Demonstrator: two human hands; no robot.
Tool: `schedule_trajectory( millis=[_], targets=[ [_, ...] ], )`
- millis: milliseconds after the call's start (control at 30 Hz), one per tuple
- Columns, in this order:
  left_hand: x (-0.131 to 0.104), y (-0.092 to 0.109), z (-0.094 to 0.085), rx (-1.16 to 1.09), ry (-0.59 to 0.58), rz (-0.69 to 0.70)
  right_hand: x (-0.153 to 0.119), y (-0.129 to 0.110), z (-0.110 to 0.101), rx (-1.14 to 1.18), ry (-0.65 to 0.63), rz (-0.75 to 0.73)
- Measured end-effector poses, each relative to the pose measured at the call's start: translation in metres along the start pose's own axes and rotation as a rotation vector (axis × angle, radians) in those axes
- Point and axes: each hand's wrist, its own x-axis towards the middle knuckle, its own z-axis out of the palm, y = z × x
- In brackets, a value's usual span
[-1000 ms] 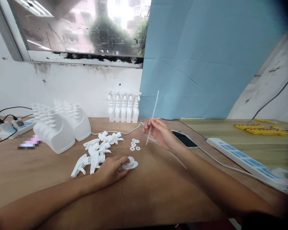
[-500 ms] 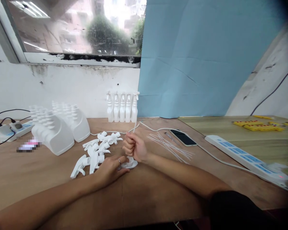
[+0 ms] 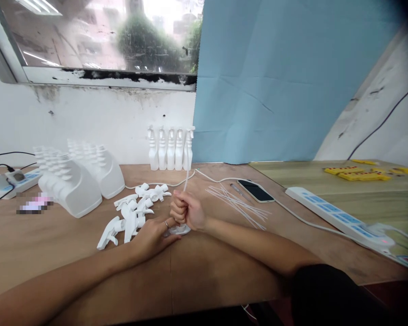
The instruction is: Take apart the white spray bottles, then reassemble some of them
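My right hand (image 3: 187, 210) is closed in a fist around a thin white tube (image 3: 186, 181), whose upper part sticks up above the fingers. Below and left of it, my left hand (image 3: 160, 233) holds a white spray head (image 3: 181, 230) low over the table, mostly hidden by both hands. Several white spray heads (image 3: 131, 219) lie in a loose pile left of my hands. To the right, several thin white tubes (image 3: 238, 204) lie crossed on the table.
White bottles without heads (image 3: 83, 190) lie on their sides at the left. Several bottles with spray heads (image 3: 171, 151) stand by the wall. A phone (image 3: 256, 191), a pen (image 3: 238, 190), a power strip (image 3: 336, 215) and yellow pieces (image 3: 363, 175) are at the right.
The view has shifted slightly. My right fist has come down a little towards the spray head, and more of the tube shows above it. My left hand stays at the spray head.
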Motion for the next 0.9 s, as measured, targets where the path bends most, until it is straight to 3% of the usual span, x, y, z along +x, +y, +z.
schedule_trajectory(
  millis=[167, 400, 900],
  targets=[
    [0.0, 0.0, 0.001, 0.036, -0.029, -0.02, 0.001, 0.002, -0.002, 0.015, 0.063, 0.014],
    [-0.001, -0.004, 0.01, -0.091, 0.037, -0.232, 0.0, 0.006, -0.003, -0.062, 0.072, 0.04],
    [-0.001, -0.003, 0.007, -0.096, -0.013, -0.216, -0.004, 0.016, 0.002, -0.19, 0.056, 0.002]
  ],
)
